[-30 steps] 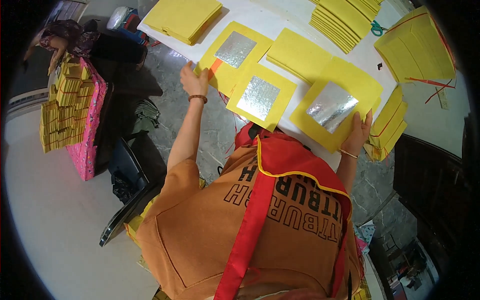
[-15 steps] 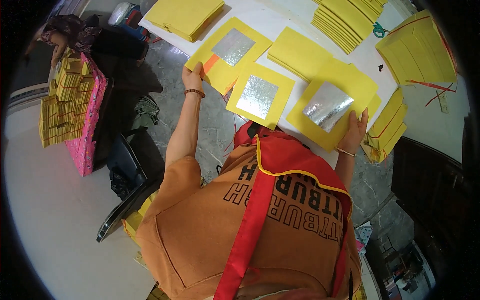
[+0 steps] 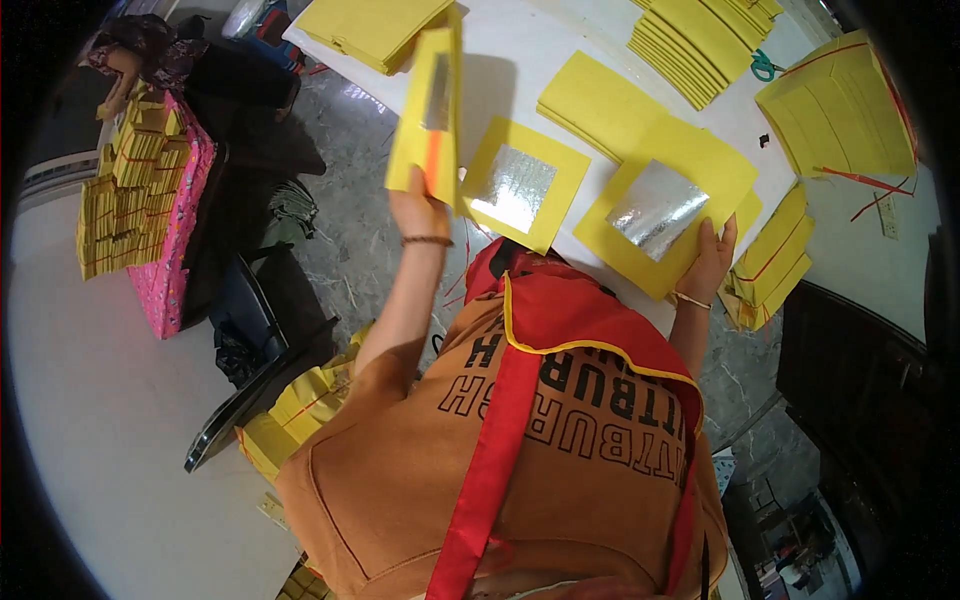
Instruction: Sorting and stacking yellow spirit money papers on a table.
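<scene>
My left hand [image 3: 420, 212] is closed on the lower edge of a yellow sheet of joss paper [image 3: 408, 140]. That sheet is lifted and tilted nearly on edge, showing a narrow strip of silver foil and an orange mark. Beside it, a smaller yellow sheet with a silver foil square [image 3: 514, 183] lies flat near the table's front edge. To the right, my right hand [image 3: 710, 262] grips the near right edge of a larger foil-faced yellow sheet [image 3: 640, 250], fingertips on top. Behind that sheet lies a plain yellow stack [image 3: 590, 105], partly covered by it.
The white table [image 3: 500, 45] carries a yellow stack [image 3: 375, 30] at far left, fanned yellow bundles [image 3: 690, 50] at far right, and green scissors [image 3: 763, 66]. Tied yellow bundles [image 3: 840, 105] stand at right. At left are a chair [image 3: 245, 340], a pink-covered table [image 3: 170, 260] and another person [image 3: 150, 60].
My left hand has moved right and raised its sheet from lying flat to nearly edge-on. The right hand stays on its sheet. The other person at left has shifted slightly.
</scene>
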